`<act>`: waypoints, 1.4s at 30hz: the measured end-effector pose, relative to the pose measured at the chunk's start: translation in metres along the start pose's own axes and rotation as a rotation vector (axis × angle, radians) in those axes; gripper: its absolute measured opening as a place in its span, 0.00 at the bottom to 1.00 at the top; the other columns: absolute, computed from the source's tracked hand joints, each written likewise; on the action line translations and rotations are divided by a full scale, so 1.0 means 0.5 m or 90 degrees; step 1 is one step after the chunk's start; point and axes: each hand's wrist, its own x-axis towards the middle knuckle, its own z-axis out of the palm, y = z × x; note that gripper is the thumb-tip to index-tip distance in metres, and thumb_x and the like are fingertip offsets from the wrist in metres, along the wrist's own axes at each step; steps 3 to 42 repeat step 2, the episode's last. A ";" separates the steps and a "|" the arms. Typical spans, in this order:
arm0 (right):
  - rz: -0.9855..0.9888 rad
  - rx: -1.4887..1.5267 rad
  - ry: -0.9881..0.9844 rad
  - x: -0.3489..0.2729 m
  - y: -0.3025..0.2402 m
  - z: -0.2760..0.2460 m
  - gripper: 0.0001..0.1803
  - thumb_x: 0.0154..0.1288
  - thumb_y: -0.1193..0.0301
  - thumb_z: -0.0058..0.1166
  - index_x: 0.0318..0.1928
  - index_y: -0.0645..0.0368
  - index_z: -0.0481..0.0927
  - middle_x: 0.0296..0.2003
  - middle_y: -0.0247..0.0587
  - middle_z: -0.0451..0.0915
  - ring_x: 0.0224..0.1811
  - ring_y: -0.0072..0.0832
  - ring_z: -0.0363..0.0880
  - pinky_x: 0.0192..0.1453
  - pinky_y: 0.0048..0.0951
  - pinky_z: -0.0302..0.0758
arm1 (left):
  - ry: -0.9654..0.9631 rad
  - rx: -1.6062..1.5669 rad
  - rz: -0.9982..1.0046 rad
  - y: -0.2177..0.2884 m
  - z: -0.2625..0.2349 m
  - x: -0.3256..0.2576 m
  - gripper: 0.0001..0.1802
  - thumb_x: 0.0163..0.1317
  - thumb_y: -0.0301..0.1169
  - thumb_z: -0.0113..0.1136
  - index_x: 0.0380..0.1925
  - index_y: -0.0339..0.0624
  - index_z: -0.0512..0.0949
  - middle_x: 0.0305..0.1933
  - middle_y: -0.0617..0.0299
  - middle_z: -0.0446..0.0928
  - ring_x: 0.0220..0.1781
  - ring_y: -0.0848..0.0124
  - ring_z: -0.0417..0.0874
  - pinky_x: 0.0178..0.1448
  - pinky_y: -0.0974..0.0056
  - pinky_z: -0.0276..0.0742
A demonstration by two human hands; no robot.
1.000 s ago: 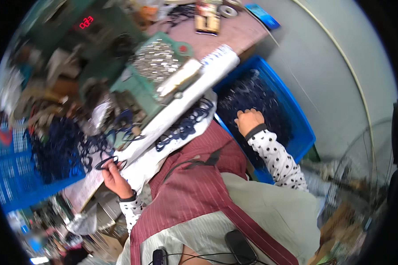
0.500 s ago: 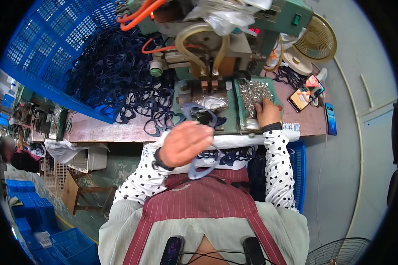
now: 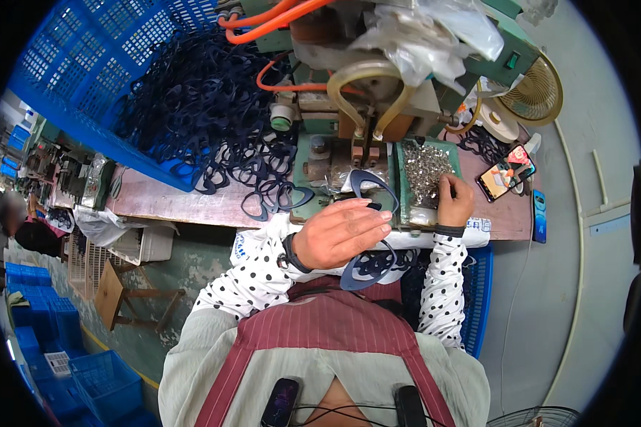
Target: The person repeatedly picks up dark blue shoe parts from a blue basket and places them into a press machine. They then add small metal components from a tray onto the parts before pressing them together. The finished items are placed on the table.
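While the left hand (image 3: 338, 231) grips a navy frame (image 3: 372, 186), fingers closed:
Frame appears light, springy; right hand (image 3: 454, 201) at 3 o'clock pinches rivets (image 3: 426, 165).

2 hands at the bench: the left hand (image 3: 342, 233) with 1 dark blue frame piece (image 3: 369, 186) in its fingers, the right hand (image 3: 454, 201) at 1 green tray of small metal parts (image 3: 424, 169), far too many to count. Also 1 big blue crate (image 3: 85, 92) spilling uncountable dark frames (image 3: 206, 107), 1 phone (image 3: 506, 173), 2 orange hoses (image 3: 278, 14), and 1 wooden stool (image 3: 121, 295).
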 end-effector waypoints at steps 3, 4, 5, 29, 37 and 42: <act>0.027 0.003 -0.011 -0.005 -0.002 -0.004 0.06 0.60 0.70 0.61 0.36 0.57 0.85 0.35 0.42 0.84 0.41 0.39 0.78 0.49 0.39 0.72 | 0.010 -0.017 -0.011 0.000 0.004 0.000 0.19 0.56 0.25 0.61 0.49 0.36 0.79 0.52 0.51 0.80 0.50 0.60 0.83 0.59 0.53 0.78; 0.027 0.003 -0.011 -0.005 -0.002 -0.004 0.06 0.60 0.70 0.61 0.36 0.57 0.85 0.35 0.42 0.84 0.41 0.39 0.78 0.49 0.39 0.72 | 0.010 -0.017 -0.011 0.000 0.004 0.000 0.19 0.56 0.25 0.61 0.49 0.36 0.79 0.52 0.51 0.80 0.50 0.60 0.83 0.59 0.53 0.78; 0.027 0.003 -0.011 -0.005 -0.002 -0.004 0.06 0.60 0.70 0.61 0.36 0.57 0.85 0.35 0.42 0.84 0.41 0.39 0.78 0.49 0.39 0.72 | 0.010 -0.017 -0.011 0.000 0.004 0.000 0.19 0.56 0.25 0.61 0.49 0.36 0.79 0.52 0.51 0.80 0.50 0.60 0.83 0.59 0.53 0.78; 0.027 0.003 -0.011 -0.005 -0.002 -0.004 0.06 0.60 0.70 0.61 0.36 0.57 0.85 0.35 0.42 0.84 0.41 0.39 0.78 0.49 0.39 0.72 | 0.010 -0.017 -0.011 0.000 0.004 0.000 0.19 0.56 0.25 0.61 0.49 0.36 0.79 0.52 0.51 0.80 0.50 0.60 0.83 0.59 0.53 0.78; 0.027 0.003 -0.011 -0.005 -0.002 -0.004 0.06 0.60 0.70 0.61 0.36 0.57 0.85 0.35 0.42 0.84 0.41 0.39 0.78 0.49 0.39 0.72 | 0.010 -0.017 -0.011 0.000 0.004 0.000 0.19 0.56 0.25 0.61 0.49 0.36 0.79 0.52 0.51 0.80 0.50 0.60 0.83 0.59 0.53 0.78; 0.027 0.003 -0.011 -0.005 -0.002 -0.004 0.06 0.60 0.70 0.61 0.36 0.57 0.85 0.35 0.42 0.84 0.41 0.39 0.78 0.49 0.39 0.72 | 0.010 -0.017 -0.011 0.000 0.004 0.000 0.19 0.56 0.25 0.61 0.49 0.36 0.79 0.52 0.51 0.80 0.50 0.60 0.83 0.59 0.53 0.78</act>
